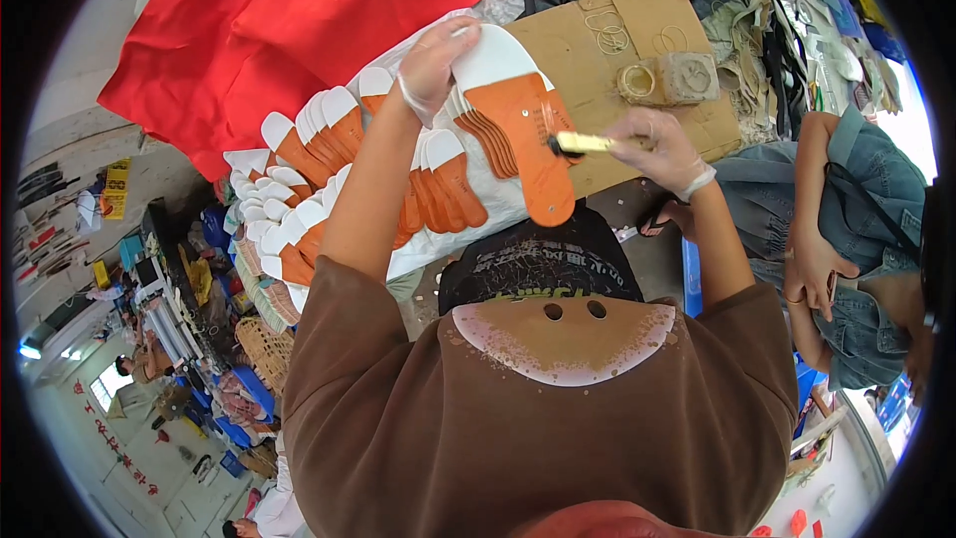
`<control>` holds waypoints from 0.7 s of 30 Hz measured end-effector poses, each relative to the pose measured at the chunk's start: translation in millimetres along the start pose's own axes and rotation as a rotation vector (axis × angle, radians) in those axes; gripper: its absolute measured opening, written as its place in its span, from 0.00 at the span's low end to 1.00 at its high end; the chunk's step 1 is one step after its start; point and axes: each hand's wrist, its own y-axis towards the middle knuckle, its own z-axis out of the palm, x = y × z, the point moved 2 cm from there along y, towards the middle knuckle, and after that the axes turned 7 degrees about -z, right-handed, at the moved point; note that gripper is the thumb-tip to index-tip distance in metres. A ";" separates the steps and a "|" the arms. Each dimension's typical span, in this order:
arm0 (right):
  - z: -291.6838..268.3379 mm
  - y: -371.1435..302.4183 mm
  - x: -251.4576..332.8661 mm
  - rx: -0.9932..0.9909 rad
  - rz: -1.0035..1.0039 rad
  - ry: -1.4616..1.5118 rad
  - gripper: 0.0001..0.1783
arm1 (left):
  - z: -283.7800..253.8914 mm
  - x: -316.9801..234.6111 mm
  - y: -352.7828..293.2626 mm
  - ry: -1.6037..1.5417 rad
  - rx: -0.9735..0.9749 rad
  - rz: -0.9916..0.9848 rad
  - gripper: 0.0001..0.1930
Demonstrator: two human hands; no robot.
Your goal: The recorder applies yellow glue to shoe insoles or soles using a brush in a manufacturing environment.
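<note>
In a thin clear glove, my left hand [435, 65] grips the white end of an orange-and-white insole [525, 134], tilted above the table. My right hand [662, 147], gloved too, is closed on a small brush [588, 143] with a pale yellow handle. Its dark bristles are at the right edge of the insole's orange part; I cannot tell whether they touch it. Below my left hand lies a fanned stack of insoles [483, 139]. More insoles [334, 130] are spread in overlapping rows beyond and left of my left forearm.
A brown cardboard sheet [558, 45] carries an open glue-stained container [687, 78] and loose string rings [606, 32]. Red cloth [329, 10] covers the far left. Material scraps [787, 40] pile at far right. Another person in denim [846, 179] is at the right.
</note>
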 end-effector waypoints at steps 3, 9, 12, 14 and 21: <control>-3.1 -15.7 6.4 0.031 0.121 0.112 0.08 | -14.7 -5.5 -12.1 -0.084 -0.111 0.088 0.11; -11.6 -35.3 -26.0 -0.461 0.285 0.256 0.06 | 2.0 -13.5 -45.0 -0.237 -0.414 0.303 0.16; -3.6 -23.3 -35.4 -0.727 0.280 0.130 0.05 | 38.6 -2.0 -62.2 -0.204 -0.386 0.268 0.20; 4.0 -16.0 -39.8 -0.914 0.248 0.087 0.05 | 69.3 8.5 -71.2 -0.147 -0.364 0.321 0.27; 53.0 -3.7 -14.0 -0.938 0.108 0.005 0.07 | 118.2 40.7 -82.0 0.101 -0.530 0.520 0.24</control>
